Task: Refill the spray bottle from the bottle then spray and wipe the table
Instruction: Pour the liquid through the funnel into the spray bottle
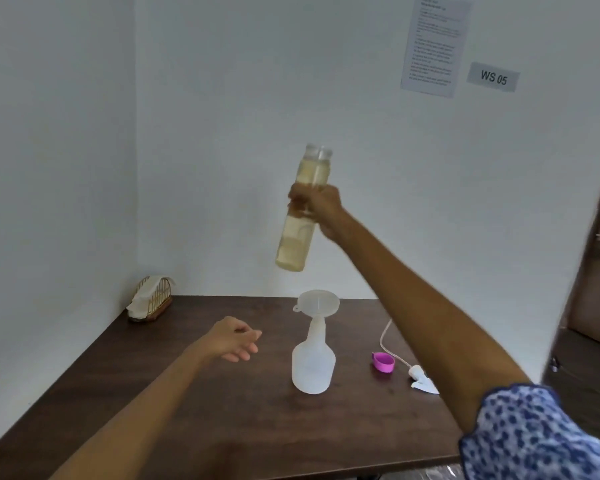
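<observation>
One hand, the right hand (317,206), gripping bottle (300,216) round its middle, held nearly upright, high above funnel (317,301). Funnel seated in spray bottle (313,362) neck on table (187,410). Left hand (234,339) relaxed, holding nothing, left of spray bottle. Pink cap (383,362) to its right.

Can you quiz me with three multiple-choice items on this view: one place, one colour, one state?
1. Where does the white plastic funnel sit?
A. In the translucent white spray bottle's neck
B. Flat on the dark wooden table
C. In the wire basket

2. What colour is the small loose cap?
A. Green
B. Purple
C. Black

3. What is the right hand doing?
A. Resting flat
B. Wiping
C. Gripping the tall clear bottle of yellowish liquid

A: funnel stands on the neck. B: purple cap on table. C: fingers wrap the raised bottle.
</observation>
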